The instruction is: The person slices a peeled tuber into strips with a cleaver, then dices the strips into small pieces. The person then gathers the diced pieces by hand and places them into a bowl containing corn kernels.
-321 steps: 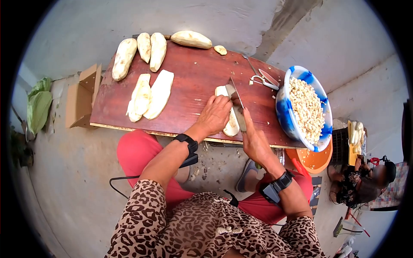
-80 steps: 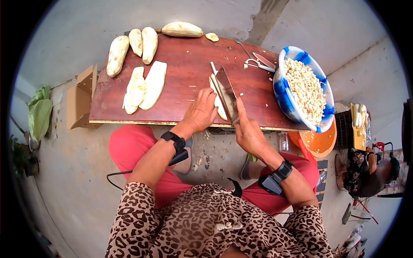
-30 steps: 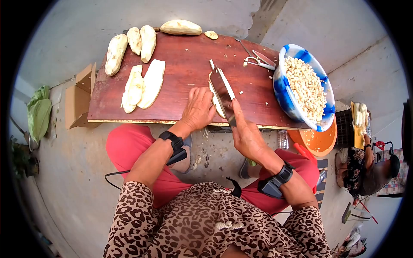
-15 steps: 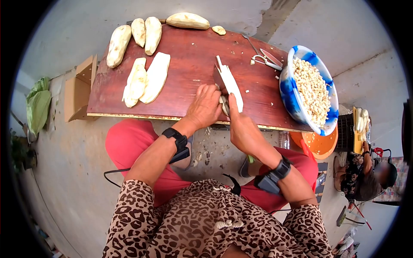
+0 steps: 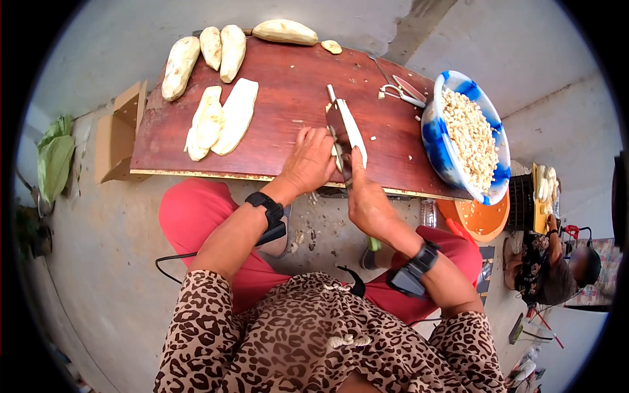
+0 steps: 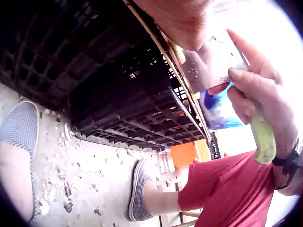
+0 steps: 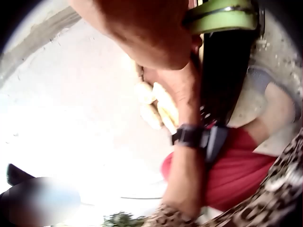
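Note:
My right hand (image 5: 373, 206) grips the green handle (image 6: 263, 137) of a wide knife, its index finger stretched along the blade (image 5: 338, 131). Right of the blade lies a long pale slice (image 5: 354, 134); a thin pale strip (image 5: 331, 93) shows at its far end. My left hand (image 5: 308, 162) holds a pale piece (image 5: 337, 157) down on the board's near edge, fingertips bent close beside the blade. In the left wrist view, the left hand (image 6: 182, 21) is near the blade (image 6: 213, 64). The handle (image 7: 227, 18) shows beside the right hand (image 7: 147, 35) in the right wrist view.
On the red-brown board (image 5: 282, 85), whole peeled roots (image 5: 181, 68) and two flat pieces (image 5: 236, 116) lie left. A peeler (image 5: 403, 95) and a blue-white basin (image 5: 432, 141) of diced bits stand right. Another person (image 5: 557, 268) sits far right.
The broad flat piece under the knife has become narrower lengths. Since a second ago, the blade has moved to the left side of a long slice, and my left hand has stayed close beside it.

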`<move>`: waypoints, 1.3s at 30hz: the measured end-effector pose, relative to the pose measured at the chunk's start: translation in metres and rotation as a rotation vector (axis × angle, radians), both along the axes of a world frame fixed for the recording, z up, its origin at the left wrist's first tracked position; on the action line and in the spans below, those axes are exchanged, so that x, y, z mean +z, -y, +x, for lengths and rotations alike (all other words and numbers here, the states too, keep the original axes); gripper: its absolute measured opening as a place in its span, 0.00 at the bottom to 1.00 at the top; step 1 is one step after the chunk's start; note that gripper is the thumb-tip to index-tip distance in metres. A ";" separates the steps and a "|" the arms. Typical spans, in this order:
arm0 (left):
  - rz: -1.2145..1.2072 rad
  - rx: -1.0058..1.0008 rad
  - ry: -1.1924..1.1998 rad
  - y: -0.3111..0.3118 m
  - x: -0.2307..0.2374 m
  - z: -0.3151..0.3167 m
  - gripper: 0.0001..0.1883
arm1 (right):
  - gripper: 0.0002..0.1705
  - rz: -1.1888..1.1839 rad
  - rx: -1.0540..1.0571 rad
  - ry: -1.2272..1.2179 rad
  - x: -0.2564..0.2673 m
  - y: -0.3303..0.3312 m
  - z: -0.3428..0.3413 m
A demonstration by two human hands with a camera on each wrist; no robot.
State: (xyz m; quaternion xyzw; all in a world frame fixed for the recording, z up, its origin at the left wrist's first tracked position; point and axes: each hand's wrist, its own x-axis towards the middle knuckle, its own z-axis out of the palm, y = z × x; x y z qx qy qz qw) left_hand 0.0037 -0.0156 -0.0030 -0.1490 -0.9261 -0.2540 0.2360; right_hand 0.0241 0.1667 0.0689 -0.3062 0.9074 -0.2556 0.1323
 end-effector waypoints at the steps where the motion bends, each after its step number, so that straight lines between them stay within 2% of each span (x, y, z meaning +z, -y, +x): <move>1: 0.006 0.000 -0.003 0.000 -0.001 0.000 0.13 | 0.51 -0.069 0.003 -0.054 -0.007 0.000 -0.002; 8: 0.027 -0.063 0.052 0.004 0.001 -0.002 0.16 | 0.48 -0.220 -0.037 0.038 -0.018 -0.015 -0.028; 12: -0.059 -0.128 0.187 0.013 0.018 -0.006 0.16 | 0.47 -0.401 -0.074 0.072 0.005 -0.029 -0.025; 16: 0.000 -0.070 0.099 0.022 0.030 -0.024 0.14 | 0.47 -0.314 -0.234 0.075 0.048 -0.038 -0.025; 19: -0.019 -0.075 0.053 0.023 0.039 -0.046 0.15 | 0.46 -0.362 -0.276 -0.014 0.054 -0.044 -0.028; 20: -0.044 -0.082 0.157 0.024 0.043 -0.053 0.19 | 0.46 -0.317 -0.309 0.042 0.060 -0.047 -0.029; 23: -0.205 -0.134 0.162 0.010 0.053 -0.070 0.24 | 0.46 -0.316 -0.346 0.092 0.069 -0.053 -0.029; 24: -0.260 -0.158 0.241 0.005 0.055 -0.076 0.31 | 0.46 -0.320 -0.345 0.054 0.065 -0.056 -0.030; 27: -0.459 -0.289 0.292 -0.006 0.057 -0.081 0.36 | 0.46 -0.305 -0.354 -0.010 0.054 -0.062 -0.034; 28: -0.481 -0.322 0.334 -0.006 0.057 -0.080 0.43 | 0.46 -0.284 -0.364 0.004 0.056 -0.063 -0.033; 32: -0.585 -0.447 0.389 0.000 0.053 -0.073 0.52 | 0.47 -0.273 -0.367 0.073 0.066 -0.065 -0.031; 36: -0.691 -0.507 0.362 -0.001 0.074 -0.069 0.56 | 0.47 -0.274 -0.352 0.065 0.063 -0.064 -0.030; 39: -0.741 -0.551 0.291 -0.003 0.068 -0.082 0.54 | 0.48 -0.243 -0.349 0.086 0.066 -0.063 -0.031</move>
